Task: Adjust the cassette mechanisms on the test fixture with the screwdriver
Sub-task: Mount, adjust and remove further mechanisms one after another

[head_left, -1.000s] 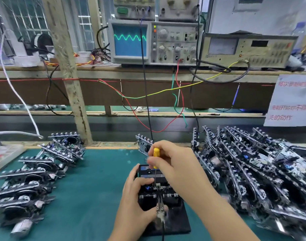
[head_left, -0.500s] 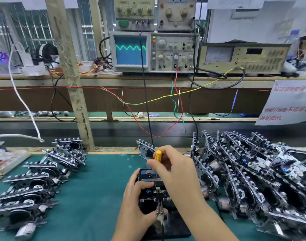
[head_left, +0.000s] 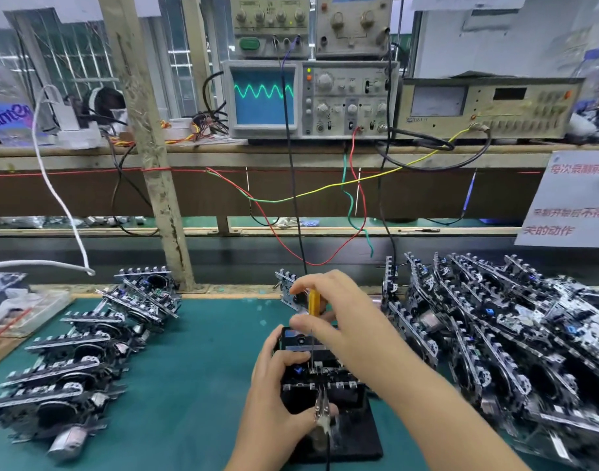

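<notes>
A black test fixture (head_left: 356, 433) sits on the green mat in front of me with a cassette mechanism (head_left: 311, 358) mounted on it. My left hand (head_left: 277, 396) grips the mechanism's left side, thumb on top. My right hand (head_left: 339, 321) pinches a yellow-handled screwdriver (head_left: 313, 302) held upright, its thin shaft reaching down into the mechanism's middle. A metal clip (head_left: 322, 411) with a black lead is attached at the fixture's front.
Stacks of cassette mechanisms lie left (head_left: 70, 362) and in a larger heap right (head_left: 515, 341). One more mechanism (head_left: 286, 288) stands behind my hands. An oscilloscope (head_left: 264, 96) shows a green sine wave on the shelf, with wires (head_left: 356, 205) hanging down.
My right hand's grip has shifted slightly on the screwdriver handle, showing more yellow. The left hand stays on the mechanism. The view has tilted up a little.
</notes>
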{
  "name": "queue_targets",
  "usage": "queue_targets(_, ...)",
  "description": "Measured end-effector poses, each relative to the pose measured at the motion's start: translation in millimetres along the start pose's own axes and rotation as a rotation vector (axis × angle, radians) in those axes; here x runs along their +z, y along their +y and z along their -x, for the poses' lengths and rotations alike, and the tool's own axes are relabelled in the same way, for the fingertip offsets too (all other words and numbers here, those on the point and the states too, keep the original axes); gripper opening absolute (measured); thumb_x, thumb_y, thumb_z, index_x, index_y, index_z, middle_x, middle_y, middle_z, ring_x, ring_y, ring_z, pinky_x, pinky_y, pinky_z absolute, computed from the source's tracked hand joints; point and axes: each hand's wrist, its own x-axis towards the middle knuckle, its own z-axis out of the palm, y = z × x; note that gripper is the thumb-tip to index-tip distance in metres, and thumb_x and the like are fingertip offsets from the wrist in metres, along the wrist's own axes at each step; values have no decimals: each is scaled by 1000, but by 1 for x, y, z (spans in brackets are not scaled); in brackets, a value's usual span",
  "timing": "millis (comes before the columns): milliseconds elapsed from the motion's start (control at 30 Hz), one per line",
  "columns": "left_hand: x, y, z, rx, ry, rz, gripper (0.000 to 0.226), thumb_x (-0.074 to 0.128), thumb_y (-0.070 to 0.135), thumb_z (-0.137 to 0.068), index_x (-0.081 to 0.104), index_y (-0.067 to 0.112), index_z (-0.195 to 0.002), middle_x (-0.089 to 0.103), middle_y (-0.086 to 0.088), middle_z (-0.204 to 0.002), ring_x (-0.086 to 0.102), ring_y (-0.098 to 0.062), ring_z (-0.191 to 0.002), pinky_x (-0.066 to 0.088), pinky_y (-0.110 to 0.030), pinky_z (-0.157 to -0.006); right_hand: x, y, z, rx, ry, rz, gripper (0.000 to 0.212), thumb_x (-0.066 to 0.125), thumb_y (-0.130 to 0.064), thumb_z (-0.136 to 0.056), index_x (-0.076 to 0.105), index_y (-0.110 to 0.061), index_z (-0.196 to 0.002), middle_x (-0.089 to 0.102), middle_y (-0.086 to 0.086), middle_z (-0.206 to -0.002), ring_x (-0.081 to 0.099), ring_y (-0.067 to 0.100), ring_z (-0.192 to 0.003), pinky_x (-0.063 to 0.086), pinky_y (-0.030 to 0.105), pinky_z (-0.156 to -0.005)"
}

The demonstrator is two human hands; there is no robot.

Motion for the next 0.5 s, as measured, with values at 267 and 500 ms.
queue_targets(267,-1,-2,1,8,-2,10,68,90,51,-53,54,54,-110,19,35,-158,29,5,-145,39,-31,-109,3,6,-1,9,74,-64,36,67,-6,-94,62,-25,-124,70,-12,-95,66,6,-94,53,30,-87)
queue_targets(500,0,-9,-1,28,-1,16,69,91,53,-50,55,52,-109,22,32,-159,30,5,-145,40,-26,-107,4,5,7,-18,-38,-236,44,52,6,-98,56,-27,-127,68,-10,-102,67,8,-104,53,31,-96)
